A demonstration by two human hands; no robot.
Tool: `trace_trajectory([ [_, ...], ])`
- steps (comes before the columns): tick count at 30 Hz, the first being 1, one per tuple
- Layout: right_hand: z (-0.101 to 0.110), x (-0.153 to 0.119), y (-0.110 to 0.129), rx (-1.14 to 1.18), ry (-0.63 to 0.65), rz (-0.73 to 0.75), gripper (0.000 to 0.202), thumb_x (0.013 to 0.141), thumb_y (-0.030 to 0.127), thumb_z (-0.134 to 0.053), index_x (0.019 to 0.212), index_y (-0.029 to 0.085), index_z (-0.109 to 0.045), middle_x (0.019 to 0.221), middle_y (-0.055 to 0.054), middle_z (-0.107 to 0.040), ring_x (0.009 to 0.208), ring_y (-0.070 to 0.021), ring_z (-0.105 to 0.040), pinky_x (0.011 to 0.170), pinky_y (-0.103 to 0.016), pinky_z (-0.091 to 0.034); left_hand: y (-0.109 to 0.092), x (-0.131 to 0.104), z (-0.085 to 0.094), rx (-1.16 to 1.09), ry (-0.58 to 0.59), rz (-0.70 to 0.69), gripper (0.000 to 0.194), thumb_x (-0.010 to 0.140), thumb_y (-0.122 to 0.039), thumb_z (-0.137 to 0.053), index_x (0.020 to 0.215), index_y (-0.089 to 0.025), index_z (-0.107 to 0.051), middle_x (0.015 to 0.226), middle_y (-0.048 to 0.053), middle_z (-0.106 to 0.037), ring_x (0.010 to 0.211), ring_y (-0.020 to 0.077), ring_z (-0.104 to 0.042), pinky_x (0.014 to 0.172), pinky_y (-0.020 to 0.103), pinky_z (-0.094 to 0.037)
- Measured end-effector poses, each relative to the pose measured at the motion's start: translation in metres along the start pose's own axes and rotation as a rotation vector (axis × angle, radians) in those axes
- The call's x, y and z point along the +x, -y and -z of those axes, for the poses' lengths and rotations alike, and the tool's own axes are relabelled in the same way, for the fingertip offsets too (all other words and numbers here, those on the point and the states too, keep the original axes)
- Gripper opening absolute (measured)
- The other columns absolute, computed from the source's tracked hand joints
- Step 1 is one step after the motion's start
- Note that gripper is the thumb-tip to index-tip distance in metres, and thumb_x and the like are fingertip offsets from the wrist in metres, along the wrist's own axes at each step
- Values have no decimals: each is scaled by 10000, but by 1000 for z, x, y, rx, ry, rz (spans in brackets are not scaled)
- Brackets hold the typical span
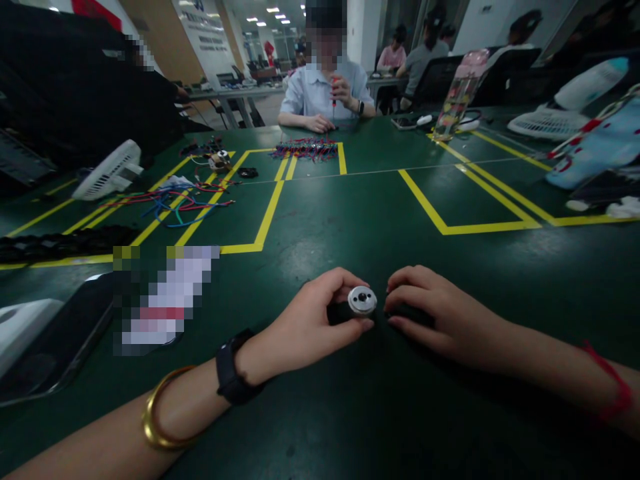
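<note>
My left hand [315, 317] grips a small motor [363, 302] between thumb and fingers, just above the dark green table. Its silver round face points up toward me and has a dark centre with small holes beside it; its body is mostly hidden. Just to the right, apart from the motor, is my right hand [435, 313]. Its fingers are curled and the fingertips come close to the thumb in a pinch. Whatever may be between those tips is too small and dark to make out.
Left on the table [320, 413] are phones [65, 340], loose coloured wires [185, 200] and a white fan [110, 170]. A bundle of wired parts [305, 149] lies ahead. Opposite sits a person [325, 93] with a red-handled screwdriver [334, 90]. A bottle [457, 100] and another fan [550, 123] stand right.
</note>
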State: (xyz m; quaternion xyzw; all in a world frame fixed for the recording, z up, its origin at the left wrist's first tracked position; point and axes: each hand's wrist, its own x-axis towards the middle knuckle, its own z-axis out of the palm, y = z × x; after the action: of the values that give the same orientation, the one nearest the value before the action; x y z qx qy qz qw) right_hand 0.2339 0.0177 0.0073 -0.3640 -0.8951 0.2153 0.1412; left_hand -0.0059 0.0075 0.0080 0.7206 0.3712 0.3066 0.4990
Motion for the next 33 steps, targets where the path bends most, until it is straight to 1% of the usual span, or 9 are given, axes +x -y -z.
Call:
trace_trajectory([
  [3,-2,-2,-2,86,-39,-22,202,856,282,-629,1051,229,-621,1115,-85,-589,1026,-245,-553,861,-423,-483,0,0,0,21,-5,-6,330,800,-154,-684,1104,-172,-556,1063,50,-645,965,171,-636,865,309,-513],
  [9,2,-5,-6,249,-115,-120,184,869,292,-614,1045,238,-608,1038,-56,-625,890,-198,-598,739,-336,-518,0,0,0,31,-15,-15,322,791,-157,-687,1088,-180,-563,1062,51,-651,963,183,-639,857,321,-518],
  [15,-1,-5,-6,177,-89,-90,204,846,224,-614,1046,222,-574,1057,-63,-605,912,-202,-578,767,-350,-508,-1,0,1,37,0,-7,326,793,-145,-683,1092,-171,-554,1067,52,-647,968,174,-637,864,306,-515],
  [19,-2,-4,-4,112,-80,-45,251,831,254,-645,1070,215,-581,1126,-85,-580,1034,-233,-552,884,-408,-484,0,0,0,46,0,-12,357,786,-158,-697,1109,-170,-545,1083,54,-640,989,180,-634,877,305,-512],
  [22,-3,-3,-3,80,-64,-42,218,842,281,-643,1048,217,-614,1152,-92,-567,1080,-247,-543,919,-431,-471,-1,0,0,35,-5,-9,403,777,-174,-713,1136,-174,-530,1100,58,-634,1005,189,-633,879,309,-513],
  [25,-4,-2,-4,39,-43,-23,138,867,262,-605,991,227,-656,1155,-92,-558,1083,-254,-539,907,-438,-471,0,0,-1,14,-9,-10,420,775,-174,-717,1146,-174,-520,1095,55,-632,992,183,-634,865,301,-515],
  [30,8,7,-1,42,33,15,143,879,213,-579,982,235,-675,1113,-75,-570,991,-224,-576,850,-399,-486,2,1,-1,-9,-5,-10,302,786,-163,-705,1048,-163,-554,1023,37,-642,933,161,-634,826,284,-508],
  [31,12,10,2,74,25,20,129,882,218,-581,973,229,-673,1088,-68,-577,959,-208,-585,829,-373,-492,2,1,-1,-8,-8,-8,296,784,-159,-706,1038,-163,-555,1011,32,-641,921,158,-631,817,282,-506],
  [33,20,19,11,148,-82,37,107,888,227,-588,964,214,-662,1033,-54,-586,901,-179,-591,783,-320,-494,3,2,-1,2,-15,-4,284,778,-148,-706,1016,-166,-551,979,18,-637,887,149,-623,788,272,-501],
])
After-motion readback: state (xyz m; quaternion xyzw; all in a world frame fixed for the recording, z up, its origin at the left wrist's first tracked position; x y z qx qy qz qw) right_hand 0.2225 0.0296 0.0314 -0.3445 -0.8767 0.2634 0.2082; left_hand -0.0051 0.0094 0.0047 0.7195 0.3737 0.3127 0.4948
